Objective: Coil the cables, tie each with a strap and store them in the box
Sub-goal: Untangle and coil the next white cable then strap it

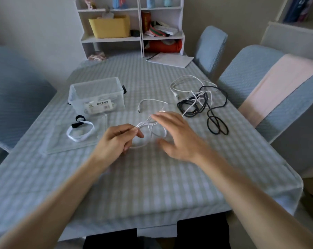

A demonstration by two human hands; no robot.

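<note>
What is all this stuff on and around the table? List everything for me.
white cable being coiled: one, white, table centre, between the hands
loose cables: a tangle, white and black, table's right side
box: one, clear plastic, open, left of centre
lid: one, clear, flat on the table in front of the box
straps: one white loop and one black, lying on the lid
paper: white, far end of the table
table: one, pale checked cloth
chairs: several, blue covers, around the table
shelf: one, white, holding assorted items, behind the table
left hand: pinches the white cable
right hand: fingers spread over the coil
</note>
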